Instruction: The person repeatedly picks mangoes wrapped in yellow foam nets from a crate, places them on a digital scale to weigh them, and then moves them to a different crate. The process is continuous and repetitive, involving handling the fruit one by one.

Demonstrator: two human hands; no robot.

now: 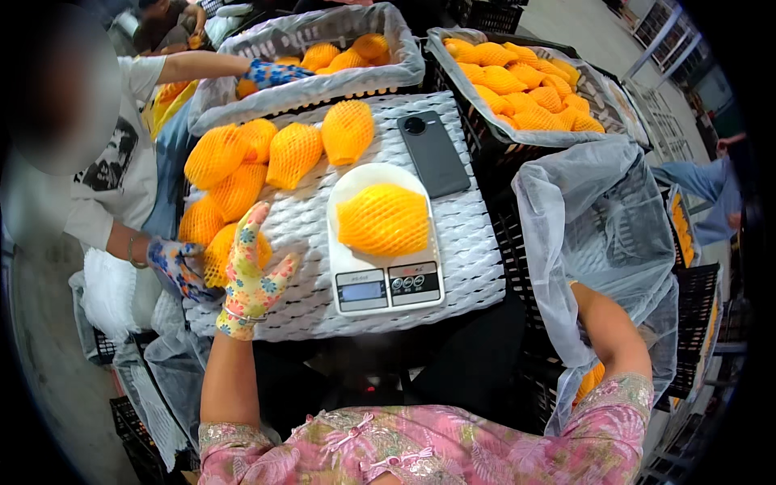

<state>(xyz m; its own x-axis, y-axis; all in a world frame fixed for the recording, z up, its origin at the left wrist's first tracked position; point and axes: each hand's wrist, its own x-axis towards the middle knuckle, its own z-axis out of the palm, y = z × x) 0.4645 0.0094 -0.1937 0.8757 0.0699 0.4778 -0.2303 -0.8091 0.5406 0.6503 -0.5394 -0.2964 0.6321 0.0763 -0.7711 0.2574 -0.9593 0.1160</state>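
Note:
My left hand, in a flowered glove, is raised at the table's left side with thumb and fingers spread. It holds nothing that I can see and overlaps a fruit in an orange foam net. My right forearm reaches into the lined crate on the right, where the liner hides the hand. One netted fruit lies on a white kitchen scale in front of me. Several more netted fruits lie to the scale's left and far left.
A dark phone lies right of the scale on the white padded tabletop. Two lined crates of netted fruit, a left one and a right one, stand behind. At left, a co-worker's gloved hands touch a table fruit and reach into a crate.

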